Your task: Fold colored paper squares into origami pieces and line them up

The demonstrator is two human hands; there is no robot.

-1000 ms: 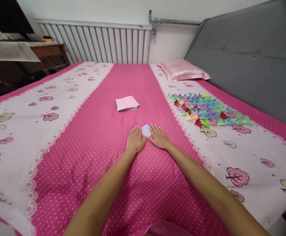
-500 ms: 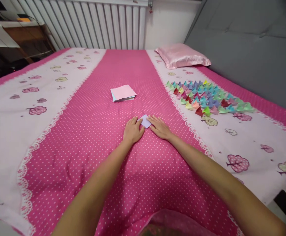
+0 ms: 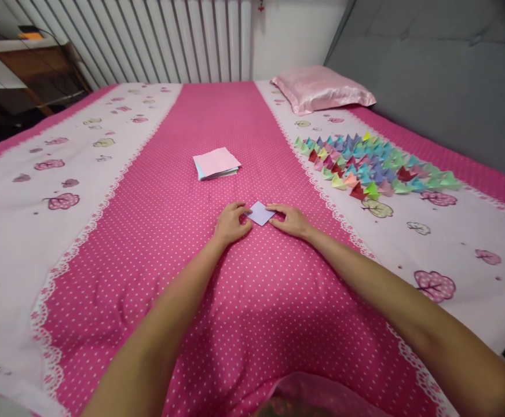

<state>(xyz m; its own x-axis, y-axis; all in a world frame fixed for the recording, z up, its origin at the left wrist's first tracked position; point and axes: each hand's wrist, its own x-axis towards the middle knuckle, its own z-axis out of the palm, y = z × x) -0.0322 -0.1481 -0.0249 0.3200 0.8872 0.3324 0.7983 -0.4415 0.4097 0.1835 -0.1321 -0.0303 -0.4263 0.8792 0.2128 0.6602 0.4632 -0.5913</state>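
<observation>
A small lavender paper square (image 3: 260, 213), apparently folded, lies on the pink dotted bedding with one corner pointing toward me. My left hand (image 3: 233, 223) is at its left corner, fingers bent and fingertips on the paper, the thumb lower down. At the right corner, my right hand (image 3: 292, 221) has the edge between its index finger and thumb. Most of the paper's top face shows between the two hands. Farther off lies a stack of square paper sheets (image 3: 216, 162), a pink one on top.
Many small folded paper pieces (image 3: 365, 165) in mixed colours stand in rows on the right. A pink satin pillow (image 3: 322, 90) lies beyond them, by the grey headboard (image 3: 430, 87). A white radiator (image 3: 191, 40) stands behind the bed, a desk (image 3: 30, 66) at far left.
My hands have moved slightly apart, and more of the lavender paper shows between them. My fingers have gone from lying flat to bent around its corners. The view has shifted slightly.
</observation>
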